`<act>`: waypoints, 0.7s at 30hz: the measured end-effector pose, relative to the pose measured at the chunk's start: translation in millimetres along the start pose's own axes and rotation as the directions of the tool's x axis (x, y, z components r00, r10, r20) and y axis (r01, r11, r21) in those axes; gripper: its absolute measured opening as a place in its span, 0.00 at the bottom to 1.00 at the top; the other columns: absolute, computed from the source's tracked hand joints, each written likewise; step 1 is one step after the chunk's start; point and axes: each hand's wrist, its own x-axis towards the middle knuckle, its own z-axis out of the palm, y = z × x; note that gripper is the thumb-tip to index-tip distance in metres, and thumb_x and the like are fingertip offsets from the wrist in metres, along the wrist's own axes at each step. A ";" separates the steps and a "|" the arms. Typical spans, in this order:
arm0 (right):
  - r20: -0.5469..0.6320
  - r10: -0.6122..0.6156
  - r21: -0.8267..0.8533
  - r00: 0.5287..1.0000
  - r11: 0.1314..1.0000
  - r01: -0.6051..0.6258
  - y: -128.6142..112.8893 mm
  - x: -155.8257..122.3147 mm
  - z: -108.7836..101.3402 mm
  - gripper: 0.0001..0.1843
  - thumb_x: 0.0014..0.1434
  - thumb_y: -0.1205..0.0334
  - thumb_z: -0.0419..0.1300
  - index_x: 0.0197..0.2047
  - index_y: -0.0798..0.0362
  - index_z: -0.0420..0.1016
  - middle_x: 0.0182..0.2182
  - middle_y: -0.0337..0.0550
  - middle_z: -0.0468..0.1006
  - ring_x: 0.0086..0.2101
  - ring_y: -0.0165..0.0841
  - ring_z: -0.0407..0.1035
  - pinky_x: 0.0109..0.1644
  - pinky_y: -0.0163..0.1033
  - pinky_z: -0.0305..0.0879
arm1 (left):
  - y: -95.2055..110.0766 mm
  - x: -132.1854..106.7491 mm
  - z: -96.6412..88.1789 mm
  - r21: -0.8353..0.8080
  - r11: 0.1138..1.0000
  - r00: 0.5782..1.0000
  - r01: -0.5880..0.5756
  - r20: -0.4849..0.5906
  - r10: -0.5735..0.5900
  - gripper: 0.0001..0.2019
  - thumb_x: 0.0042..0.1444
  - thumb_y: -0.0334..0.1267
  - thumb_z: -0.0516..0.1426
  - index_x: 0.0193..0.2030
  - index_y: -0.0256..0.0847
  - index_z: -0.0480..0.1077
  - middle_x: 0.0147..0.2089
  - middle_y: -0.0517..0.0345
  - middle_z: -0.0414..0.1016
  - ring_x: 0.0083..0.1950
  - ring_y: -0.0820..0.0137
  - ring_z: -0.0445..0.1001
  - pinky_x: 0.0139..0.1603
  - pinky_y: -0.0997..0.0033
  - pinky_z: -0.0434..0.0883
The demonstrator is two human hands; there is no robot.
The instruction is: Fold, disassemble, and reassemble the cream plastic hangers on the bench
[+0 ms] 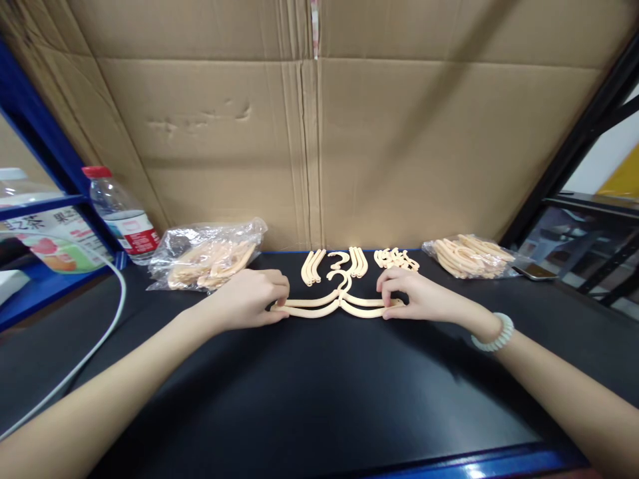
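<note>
Two cream plastic clothes hangers (314,313) lie close together on the black tabletop, one just in front of the other, hooks (344,278) pointing away from me. My left hand (259,296) pinches their left ends between thumb and fingers. At the right ends, my right hand (412,293) does the same, thumb below and fingers above. The tips of the arms are partly hidden by my fingers. Behind the hangers lie loose curved arm pieces on the left (313,266) and right (358,261), loose hook pieces (339,259) between them, and a pile of small connector pieces (396,258).
A clear bag of cream parts (212,256) lies at the left and another bag (469,256) at the right, beside a phone (536,271). A red-capped bottle (124,219) stands back left. A white cable (107,332) crosses the left side. Cardboard (210,146) walls the back.
</note>
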 end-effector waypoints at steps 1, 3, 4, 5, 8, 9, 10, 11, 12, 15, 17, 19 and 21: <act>-0.003 0.003 -0.010 1.000 1.000 -0.003 -0.2 0.1 0.2 0.09 0.55 0.59 0.66 0.28 0.53 0.74 0.41 0.46 0.72 0.41 0.36 0.67 0.46 0.41 0.63 | 0.1 0.3 0.2 0.005 1.000 1.000 -0.002 0.004 0.001 0.07 0.58 0.38 0.57 0.30 0.40 0.69 0.35 0.57 0.73 0.38 0.67 0.73 0.36 0.71 0.65; -0.011 0.003 -0.027 1.000 1.000 -0.003 0.1 0.4 0.9 0.09 0.55 0.59 0.66 0.28 0.54 0.74 0.42 0.46 0.72 0.41 0.36 0.67 0.46 0.41 0.63 | 0.5 0.6 0.2 0.013 1.000 1.000 -0.004 0.013 0.004 0.08 0.59 0.39 0.56 0.30 0.40 0.69 0.35 0.57 0.73 0.38 0.66 0.73 0.36 0.70 0.65; -0.013 -0.001 -0.033 1.000 0.999 0.001 0.7 0.5 1.4 0.09 0.55 0.59 0.66 0.28 0.54 0.74 0.41 0.46 0.72 0.41 0.36 0.67 0.46 0.40 0.63 | 0.8 0.4 0.2 0.018 1.000 1.000 -0.003 0.014 0.003 0.08 0.59 0.39 0.56 0.30 0.40 0.69 0.35 0.57 0.73 0.37 0.66 0.73 0.36 0.70 0.65; -0.015 -0.008 -0.039 1.000 0.999 0.008 1.5 0.6 1.9 0.09 0.55 0.59 0.66 0.28 0.54 0.73 0.40 0.46 0.73 0.40 0.36 0.67 0.45 0.40 0.62 | 1.0 0.1 0.3 0.023 1.000 1.000 -0.001 0.015 0.001 0.08 0.59 0.39 0.56 0.29 0.40 0.69 0.35 0.57 0.73 0.37 0.66 0.73 0.36 0.70 0.65; -0.015 -0.020 -0.069 1.000 0.997 0.019 4.4 0.6 3.5 0.09 0.56 0.58 0.64 0.29 0.53 0.73 0.32 0.43 0.74 0.35 0.34 0.67 0.42 0.39 0.62 | 1.1 -1.6 1.3 0.028 1.000 1.000 0.004 -0.002 -0.004 0.08 0.59 0.38 0.55 0.30 0.41 0.68 0.34 0.57 0.72 0.35 0.67 0.72 0.35 0.70 0.64; -0.015 -0.014 -0.079 1.000 0.997 0.013 5.3 0.6 3.9 0.09 0.57 0.58 0.64 0.30 0.54 0.72 0.30 0.41 0.73 0.33 0.33 0.66 0.41 0.39 0.61 | 1.0 -2.1 1.8 0.022 1.000 1.000 0.007 -0.011 -0.006 0.08 0.59 0.38 0.54 0.30 0.41 0.68 0.34 0.57 0.72 0.35 0.67 0.72 0.34 0.70 0.64; -0.014 -0.004 -0.087 1.000 0.996 0.003 6.0 0.5 4.0 0.09 0.57 0.57 0.63 0.30 0.54 0.72 0.29 0.41 0.73 0.32 0.33 0.66 0.40 0.39 0.61 | 0.8 -2.4 2.4 0.013 1.000 1.000 0.009 -0.019 -0.009 0.07 0.59 0.38 0.54 0.31 0.41 0.68 0.34 0.57 0.72 0.34 0.67 0.72 0.34 0.70 0.64; -0.012 0.009 -0.091 1.000 0.996 -0.010 6.6 0.4 4.1 0.09 0.57 0.57 0.63 0.31 0.54 0.72 0.29 0.40 0.73 0.31 0.33 0.66 0.39 0.39 0.61 | 0.5 -2.4 3.1 0.002 1.000 1.000 0.011 -0.023 -0.011 0.07 0.60 0.38 0.53 0.32 0.41 0.68 0.34 0.57 0.72 0.34 0.67 0.72 0.34 0.70 0.64; -0.008 0.022 -0.092 1.000 0.996 -0.023 6.9 0.3 4.0 0.08 0.57 0.58 0.63 0.31 0.54 0.72 0.29 0.41 0.74 0.31 0.33 0.66 0.39 0.39 0.61 | 0.2 -2.1 3.6 -0.006 1.000 1.000 0.013 -0.024 -0.014 0.07 0.60 0.38 0.53 0.33 0.41 0.68 0.34 0.57 0.73 0.34 0.67 0.72 0.34 0.70 0.64; 0.002 0.055 -0.087 0.998 0.995 -0.055 5.8 0.2 3.0 0.07 0.57 0.59 0.62 0.32 0.53 0.73 0.30 0.41 0.76 0.32 0.34 0.67 0.38 0.39 0.61 | -0.1 0.7 3.6 -0.006 1.000 1.000 0.024 -0.015 -0.024 0.06 0.60 0.36 0.52 0.35 0.41 0.69 0.35 0.56 0.73 0.35 0.67 0.72 0.35 0.70 0.65; 0.001 0.071 -0.081 0.998 0.994 -0.070 3.2 0.4 2.0 0.07 0.57 0.59 0.62 0.32 0.53 0.73 0.31 0.42 0.76 0.33 0.35 0.68 0.38 0.39 0.61 | 2.4 2.4 1.1 -0.010 1.000 0.999 0.022 -0.042 -0.023 0.06 0.60 0.37 0.52 0.38 0.41 0.70 0.38 0.55 0.74 0.37 0.66 0.73 0.37 0.69 0.67; -0.002 0.080 -0.074 0.997 0.994 -0.080 -0.8 0.6 0.3 0.09 0.57 0.56 0.62 0.33 0.53 0.72 0.32 0.42 0.76 0.33 0.35 0.68 0.39 0.39 0.61 | 9.5 1.3 -3.7 -0.051 0.999 0.992 -0.009 -0.130 0.002 0.07 0.61 0.38 0.53 0.41 0.41 0.71 0.41 0.53 0.74 0.41 0.64 0.73 0.40 0.68 0.68; -0.016 0.086 -0.073 0.996 0.994 -0.087 -5.3 0.5 -2.1 0.13 0.58 0.52 0.62 0.35 0.53 0.72 0.32 0.43 0.75 0.34 0.35 0.67 0.38 0.39 0.61 | 21.1 -4.4 -9.6 -0.116 0.992 0.966 -0.057 -0.255 0.026 0.09 0.62 0.40 0.53 0.43 0.41 0.71 0.40 0.52 0.75 0.41 0.65 0.74 0.41 0.68 0.69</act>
